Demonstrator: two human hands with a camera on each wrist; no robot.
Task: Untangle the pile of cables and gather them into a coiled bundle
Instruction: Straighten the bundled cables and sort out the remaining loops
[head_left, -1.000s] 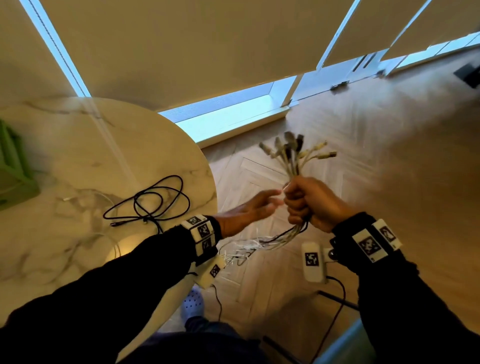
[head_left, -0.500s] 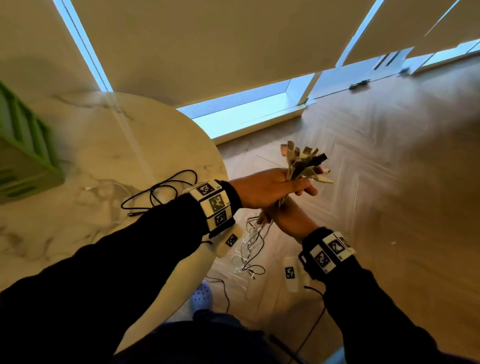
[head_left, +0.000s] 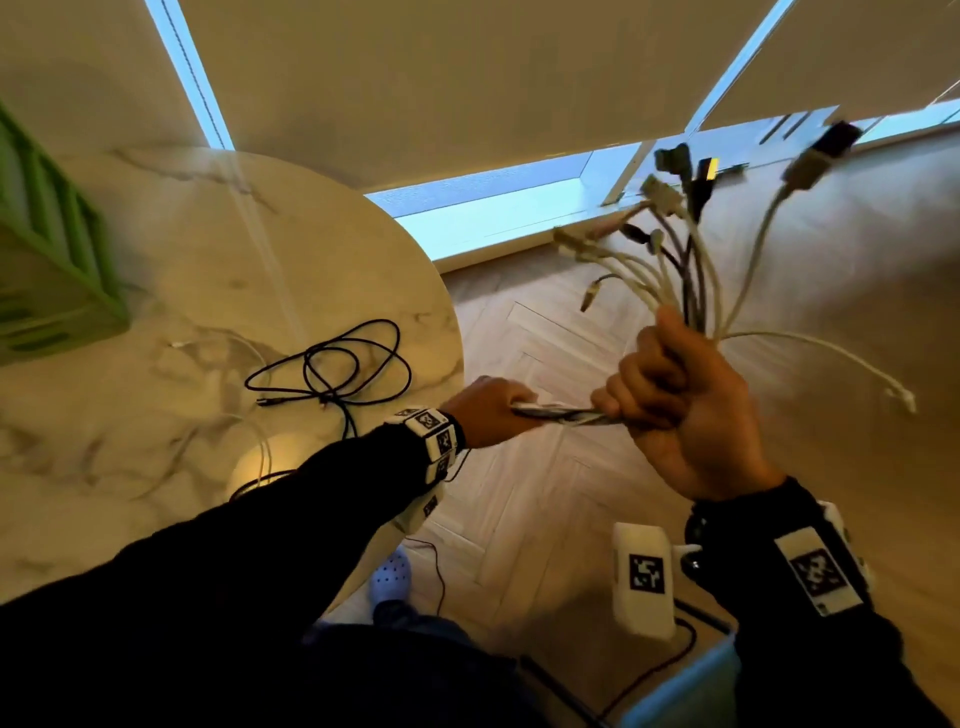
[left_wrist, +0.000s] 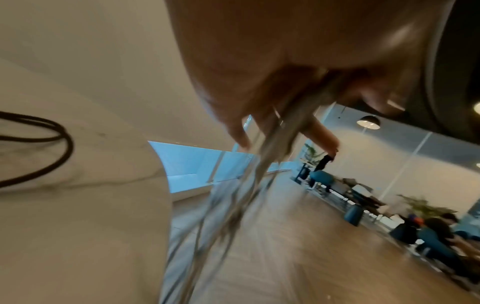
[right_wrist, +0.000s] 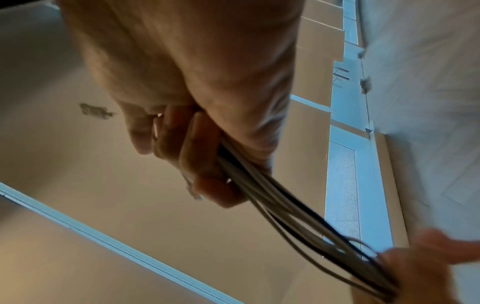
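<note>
Round marble table (head_left: 218, 249) with grey veining, filling the left half of the head view, its curved edge running down the middle of the frame. Black cable (head_left: 332, 364) lying in loose loops near the right edge of the tabletop. Thin white cables (head_left: 249, 441) trailing just left of and below the black one, faint against the marble. Green slatted crate (head_left: 47, 260) sitting at the far left edge of the frame. Herringbone wood floor (head_left: 519, 493) beside the table, right of centre, carrying a pale perforated shoe (head_left: 390, 576) at lower centre.
</note>
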